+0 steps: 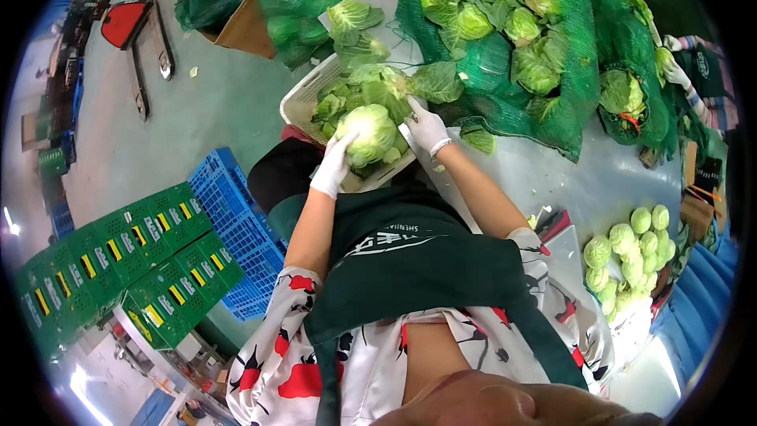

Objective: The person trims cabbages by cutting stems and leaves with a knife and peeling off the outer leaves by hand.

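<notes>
A pale green cabbage (367,136) is held over a white plastic basket (296,99). My left hand (334,162), in a white glove, grips the cabbage from its left side. My right hand (426,128), also gloved, is just right of the cabbage with its fingers closed at the base of a loose outer leaf (436,83). Its fingertips are partly hidden by the leaves. Below the cabbage, more torn green leaves (331,104) lie in the basket.
A green mesh sack (564,71) of cabbages lies open on the metal table (544,177). Trimmed cabbages (631,248) are piled at the right. Another person's gloved hand (674,72) is at a second sack. Blue pallets (240,233), green crates (118,256) and a pallet jack (130,25) stand left.
</notes>
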